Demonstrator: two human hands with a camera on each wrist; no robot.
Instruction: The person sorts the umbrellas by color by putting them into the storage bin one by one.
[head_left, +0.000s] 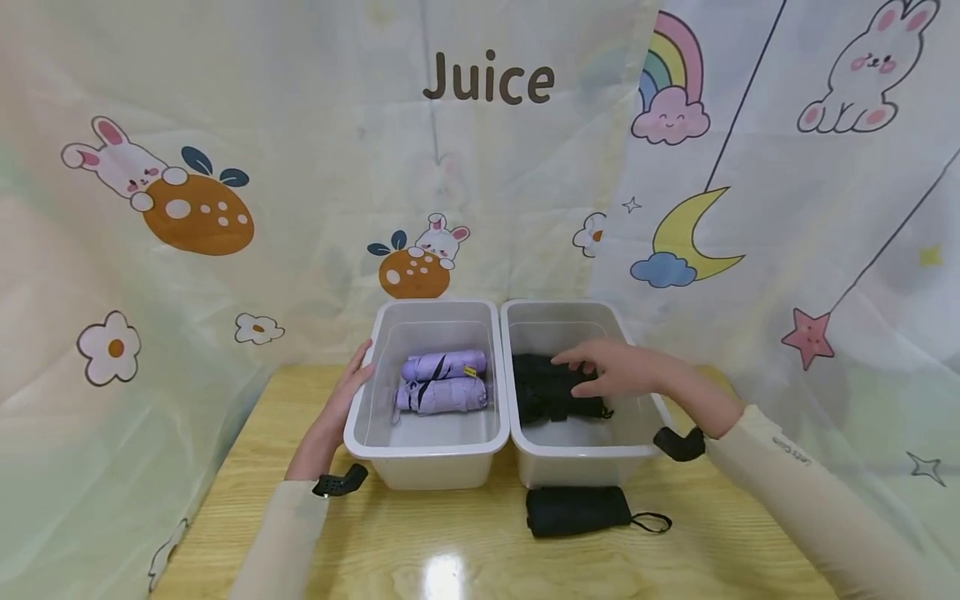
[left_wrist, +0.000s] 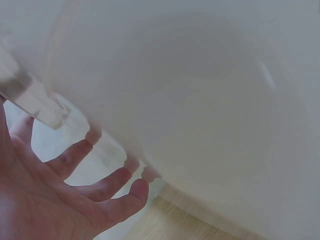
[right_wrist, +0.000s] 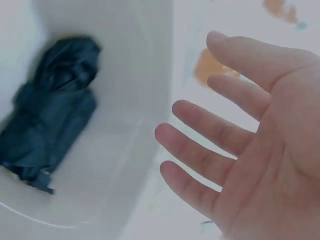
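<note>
Two folded purple umbrellas (head_left: 442, 396) lie side by side in the left white bin (head_left: 429, 452). My left hand (head_left: 347, 396) rests against that bin's outer left side; in the left wrist view its fingertips (left_wrist: 137, 190) touch the glossy wall. Over the right white bin (head_left: 585, 452) hovers my right hand (head_left: 626, 367), fingers loosely extended and holding nothing. Beneath it lie folded black umbrellas (head_left: 551, 396), partly hidden by the hand; they look dark blue-green (right_wrist: 55, 105) in the right wrist view. Another folded black umbrella (head_left: 577, 511) with a wrist loop lies on the table before the right bin.
Both bins stand close together on a light wooden table (head_left: 360, 542). Behind and around the table hangs a pale curtain (head_left: 315, 192) printed with rabbits, fruit and flowers. Each wrist carries a black strap with a small camera mount (head_left: 678, 444).
</note>
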